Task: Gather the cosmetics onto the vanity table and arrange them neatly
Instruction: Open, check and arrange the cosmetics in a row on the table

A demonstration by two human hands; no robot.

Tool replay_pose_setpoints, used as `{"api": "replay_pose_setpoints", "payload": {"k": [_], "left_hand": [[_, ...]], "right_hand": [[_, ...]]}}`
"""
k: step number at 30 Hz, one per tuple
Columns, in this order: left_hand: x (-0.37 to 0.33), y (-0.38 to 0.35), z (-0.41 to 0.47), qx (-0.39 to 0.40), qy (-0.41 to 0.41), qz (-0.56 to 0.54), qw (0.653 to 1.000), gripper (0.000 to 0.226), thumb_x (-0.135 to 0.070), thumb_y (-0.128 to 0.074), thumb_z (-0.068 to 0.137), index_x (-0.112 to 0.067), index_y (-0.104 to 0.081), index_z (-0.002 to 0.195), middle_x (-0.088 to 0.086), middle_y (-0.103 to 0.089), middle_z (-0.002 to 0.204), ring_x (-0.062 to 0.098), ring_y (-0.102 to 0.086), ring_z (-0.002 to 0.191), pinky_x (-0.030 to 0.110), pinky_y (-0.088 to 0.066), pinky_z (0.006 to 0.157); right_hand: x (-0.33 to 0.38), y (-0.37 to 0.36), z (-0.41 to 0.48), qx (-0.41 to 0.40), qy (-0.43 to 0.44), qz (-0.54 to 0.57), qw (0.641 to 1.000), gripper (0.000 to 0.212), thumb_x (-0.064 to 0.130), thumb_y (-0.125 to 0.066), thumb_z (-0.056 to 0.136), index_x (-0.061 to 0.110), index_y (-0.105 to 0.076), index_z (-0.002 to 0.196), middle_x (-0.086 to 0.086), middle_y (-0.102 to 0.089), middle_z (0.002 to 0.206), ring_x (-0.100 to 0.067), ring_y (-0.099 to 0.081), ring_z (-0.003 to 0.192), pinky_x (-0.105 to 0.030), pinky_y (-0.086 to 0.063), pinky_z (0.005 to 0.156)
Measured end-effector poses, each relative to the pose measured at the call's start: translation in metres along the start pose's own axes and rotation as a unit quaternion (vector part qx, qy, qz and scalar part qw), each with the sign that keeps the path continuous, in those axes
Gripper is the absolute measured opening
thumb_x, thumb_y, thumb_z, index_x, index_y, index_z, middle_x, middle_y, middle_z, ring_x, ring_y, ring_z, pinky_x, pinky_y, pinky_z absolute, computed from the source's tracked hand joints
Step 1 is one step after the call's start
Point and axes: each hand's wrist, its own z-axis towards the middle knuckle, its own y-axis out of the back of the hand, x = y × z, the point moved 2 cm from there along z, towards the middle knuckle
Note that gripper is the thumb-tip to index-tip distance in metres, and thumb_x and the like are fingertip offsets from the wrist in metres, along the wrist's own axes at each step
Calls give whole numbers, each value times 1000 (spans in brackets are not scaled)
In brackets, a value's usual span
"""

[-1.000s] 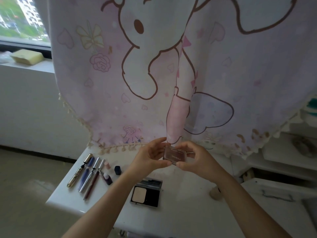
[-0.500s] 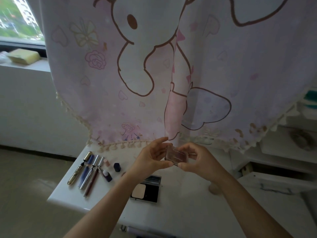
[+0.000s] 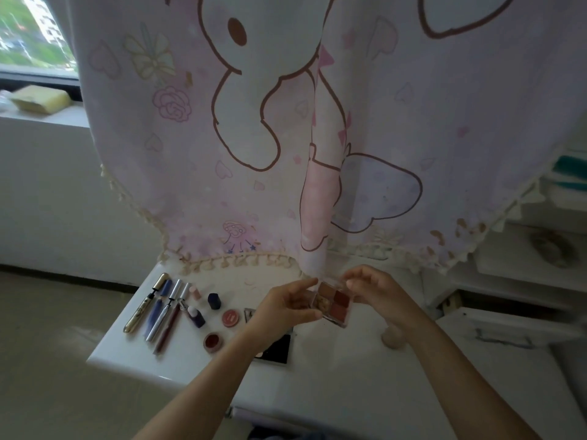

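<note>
A small clear eyeshadow palette (image 3: 333, 304) with brown and red pans hangs above the white vanity table (image 3: 333, 376). My left hand (image 3: 282, 306) pinches its left edge and my right hand (image 3: 378, 293) pinches its right edge. On the table's left lie a gold tube (image 3: 146, 303), several slim pens (image 3: 165, 312), a dark blue cap (image 3: 214, 301), a small bottle (image 3: 194, 315), a pink round lid (image 3: 231, 318) and a red pot (image 3: 212, 342). A black compact (image 3: 276, 349) sits partly hidden under my left forearm.
A pink cartoon curtain (image 3: 317, 138) hangs over the back of the table. A beige sponge (image 3: 394, 339) lies under my right wrist. White shelves (image 3: 524, 274) stand at the right, and a yellow box (image 3: 41, 98) rests on the window sill at the left.
The palette now shows its colour pans, where before it showed a closed face. Both hands sit lower, nearer the table. The round lid and red pot have come into sight.
</note>
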Motion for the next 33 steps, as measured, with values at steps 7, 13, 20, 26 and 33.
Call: {"api": "replay_pose_setpoints", "payload": {"k": [7,13,20,26,33], "left_hand": [[57,-16,1,32,99,0,995,58,13,-62,76,0,-45,130,-3,-71,76,8,-69,68,21,-56,72],[95,-28,2,-3,165,6,986,62,12,-64,75,2,-41,132,9,-63,82,16,-64,70,19,-55,60],[124,-38,2,-62,175,172,968,55,-12,-67,81,-5,-46,131,17,-68,101,15,-63,70,21,-51,65],[136,-39,-1,-83,150,289,942,46,-26,-60,86,-10,-51,128,12,-66,114,20,-61,104,22,-45,86],[146,-40,-3,-75,108,401,907,35,-33,-57,87,-9,-61,112,12,-62,107,25,-59,95,30,-45,77]], "right_hand": [[-60,-3,2,-105,-150,55,982,21,19,-45,94,14,-57,78,-8,-63,81,-21,-61,71,-27,-49,61],[-105,-16,10,-110,-176,25,978,23,10,-43,94,18,-52,74,-7,-59,76,-21,-57,69,-28,-45,62],[-131,-28,22,-49,-182,-66,980,13,10,-43,92,14,-54,87,-10,-62,86,-22,-55,82,-23,-39,63],[-141,-30,22,-30,-186,-90,978,13,8,-44,92,12,-56,91,-9,-61,88,-14,-56,73,-26,-41,67],[-145,-30,24,-10,-168,-109,980,14,3,-51,87,14,-59,87,-7,-60,84,-20,-55,80,-30,-41,77]]}}
